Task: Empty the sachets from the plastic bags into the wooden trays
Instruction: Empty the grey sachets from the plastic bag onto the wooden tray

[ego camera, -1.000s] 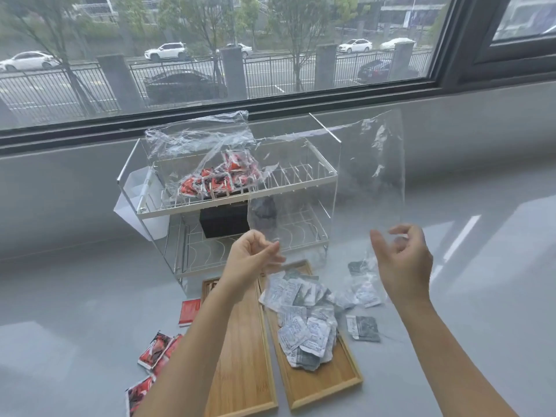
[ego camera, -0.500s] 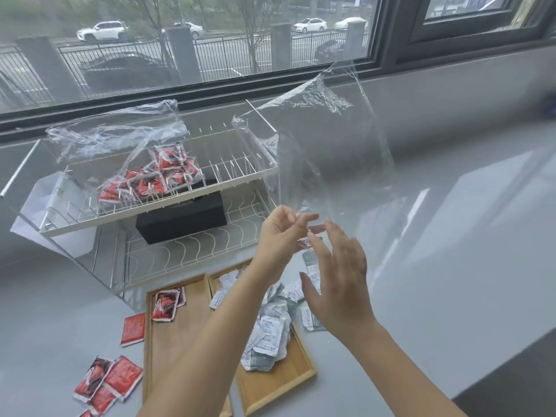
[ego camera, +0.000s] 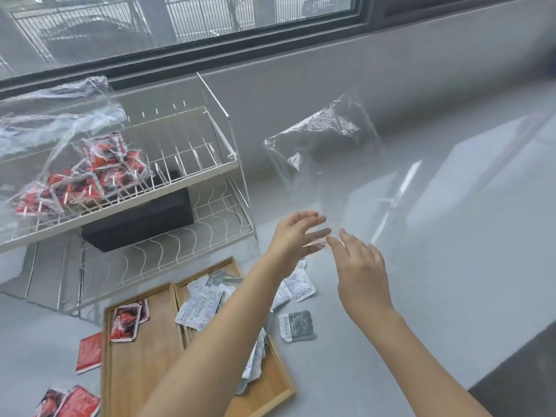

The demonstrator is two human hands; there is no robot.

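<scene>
An empty clear plastic bag (ego camera: 325, 152) hangs in the air over the grey counter, just beyond my fingertips. My left hand (ego camera: 296, 233) and my right hand (ego camera: 361, 266) are stretched toward its lower edge with straight, spread fingers; neither grips it. Below my arms lie two wooden trays. The left tray (ego camera: 144, 362) holds two red sachets (ego camera: 126, 322). The right tray (ego camera: 273, 383) holds a pile of white and grey sachets (ego camera: 201, 305), partly hidden by my left forearm. A second bag of red sachets (ego camera: 90, 173) rests on the wire rack.
The white wire rack (ego camera: 195, 170) stands at the left with a black box (ego camera: 141, 215) on its lower shelf. Loose red sachets (ego camera: 88, 352) lie left of the trays, and a grey sachet (ego camera: 296, 325) lies to their right. A window wall runs behind.
My left hand pinched the bag's lower edge before; now both hands have opened and the bag floats away to the right. My view has swung right.
</scene>
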